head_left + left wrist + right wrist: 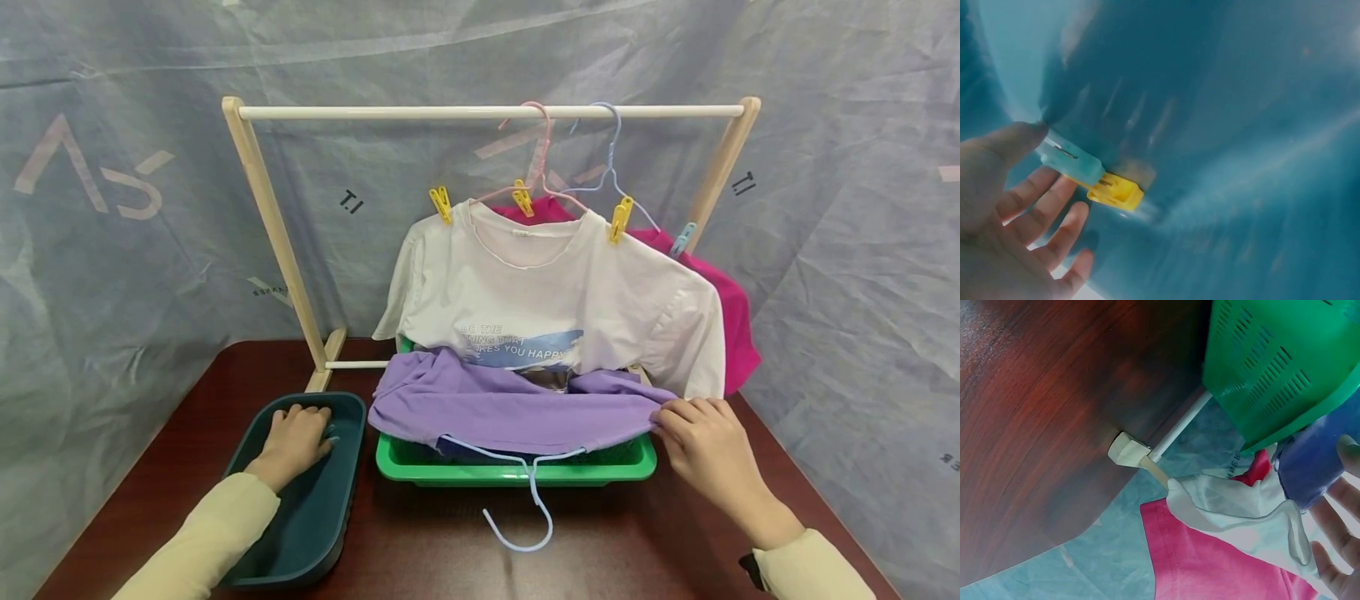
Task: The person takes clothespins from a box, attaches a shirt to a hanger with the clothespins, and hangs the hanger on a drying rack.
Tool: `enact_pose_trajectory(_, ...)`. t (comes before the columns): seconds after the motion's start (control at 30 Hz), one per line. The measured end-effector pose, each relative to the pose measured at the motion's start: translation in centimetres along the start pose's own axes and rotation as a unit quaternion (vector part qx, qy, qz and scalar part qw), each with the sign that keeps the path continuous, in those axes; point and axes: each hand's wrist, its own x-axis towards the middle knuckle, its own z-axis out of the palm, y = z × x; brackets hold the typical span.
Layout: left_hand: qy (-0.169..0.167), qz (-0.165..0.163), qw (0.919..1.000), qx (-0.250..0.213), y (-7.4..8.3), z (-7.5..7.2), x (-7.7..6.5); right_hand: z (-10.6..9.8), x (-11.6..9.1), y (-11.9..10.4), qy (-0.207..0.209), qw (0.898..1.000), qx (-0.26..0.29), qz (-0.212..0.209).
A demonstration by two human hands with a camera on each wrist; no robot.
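My left hand point(292, 442) is down in a dark teal tray point(348, 492). In the left wrist view its thumb and fingertips pinch a light-blue clothespin point(1072, 159), with a yellow clothespin point(1116, 191) lying against that one's end. A purple garment point(517, 417) lies folded across the green basket point(517, 473), and my right hand point(705, 442) pinches its right end. Out of the garment's near edge sticks a light-blue hanger point(532, 479), hook toward me; the rest of it is hidden in the cloth.
A wooden rack with a white rail point(375, 112) stands behind. From it hang a white T-shirt point(525, 292) on a pink hanger point(546, 150), pegged with yellow clothespins point(619, 220), and a magenta garment point(738, 325) behind. Another light-blue clothespin point(682, 239) is on the magenta garment.
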Motion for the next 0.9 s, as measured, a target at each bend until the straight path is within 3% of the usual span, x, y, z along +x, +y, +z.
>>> enact_pose_trajectory(0.47,0.003,0.001,0.9994,-0.035,0.6,-0.9,-0.4,-0.1,0.5,-0.2,0.041,0.999,0.010,0.008)
enact_pose_trajectory(0.9,0.046,0.000,0.9971,-0.060,0.4,-2.4,-0.6,-0.1,1.0,-0.3,0.042,0.999,0.010,0.024)
